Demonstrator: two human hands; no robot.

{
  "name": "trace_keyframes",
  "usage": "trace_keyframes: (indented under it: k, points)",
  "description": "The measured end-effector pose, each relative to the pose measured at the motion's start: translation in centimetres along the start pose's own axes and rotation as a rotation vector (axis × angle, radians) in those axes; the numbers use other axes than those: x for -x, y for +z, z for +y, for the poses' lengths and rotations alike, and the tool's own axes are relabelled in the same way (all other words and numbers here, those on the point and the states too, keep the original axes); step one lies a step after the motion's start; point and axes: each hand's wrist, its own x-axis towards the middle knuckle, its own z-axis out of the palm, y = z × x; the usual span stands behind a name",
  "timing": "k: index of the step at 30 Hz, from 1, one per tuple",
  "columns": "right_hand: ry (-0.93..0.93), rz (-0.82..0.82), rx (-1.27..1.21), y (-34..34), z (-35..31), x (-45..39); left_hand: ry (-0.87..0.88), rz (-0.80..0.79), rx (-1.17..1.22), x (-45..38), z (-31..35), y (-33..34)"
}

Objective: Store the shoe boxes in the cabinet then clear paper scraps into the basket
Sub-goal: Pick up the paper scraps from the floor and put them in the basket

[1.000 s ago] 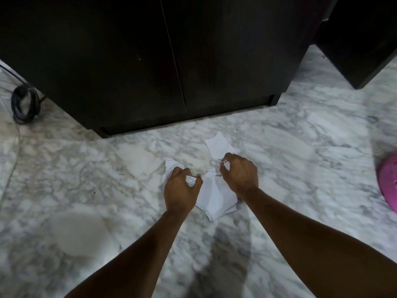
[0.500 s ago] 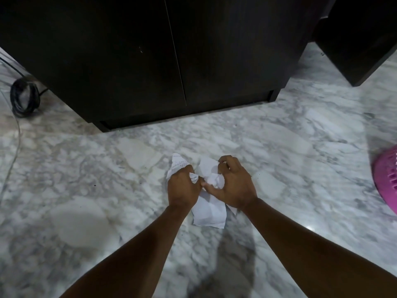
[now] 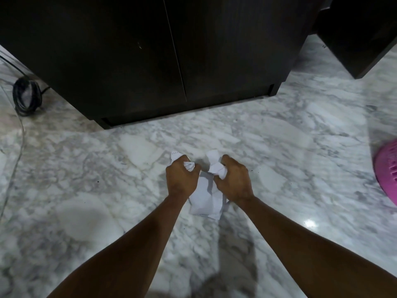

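1. Both hands close on white paper scraps (image 3: 205, 196) on the marble floor (image 3: 86, 190) in front of the dark cabinet (image 3: 150, 61); the left hand (image 3: 180, 179) grips a crumpled wad, and the right hand (image 3: 234, 181) is curled round another bunch.
2. A second ago a flat sheet lay spread toward the cabinet beyond the right hand; it has since been drawn in and balled up, and the hands have come close together.
3. A looser sheet sits under and between the wrists, on the side away from the cabinet, not yet fully gathered.
4. The cabinet doors are shut and no shoe boxes are in view, suggesting the storing step is done.
5. The pink basket (image 3: 386, 173) sits at the frame's right edge, well to the right of the cabinet; carrying the gathered paper there looks like the next job.
6. A coiled black cable (image 3: 26, 97) lies left of the cabinet.
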Motion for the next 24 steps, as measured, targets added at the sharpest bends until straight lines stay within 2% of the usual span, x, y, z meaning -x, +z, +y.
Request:
trace_keyframes:
  k: [5, 11, 17, 20, 24]
  points:
    - [0.195, 0.086, -0.165, -2.8, -0.6, -0.6, -0.097, 0.009, 0.11, -0.6, 2.0, -0.1]
    - [0.447, 0.303, -0.464, -7.0, -0.7, -1.0, -0.12, -0.004, 0.227, -1.0, 5.2, -0.3]
    - [0.438, 0.453, -0.491, -12.1, -2.3, -0.4, -0.011, -0.064, 0.305, -0.4, 11.4, -0.4]
    - [0.431, 0.548, -0.494, -16.2, -3.5, 0.1, 0.03, -0.079, 0.364, -0.3, 16.0, -0.8]
    - [0.395, 0.695, -0.448, -23.8, -5.4, 1.2, 0.187, -0.124, 0.42, 0.8, 24.2, -1.3]
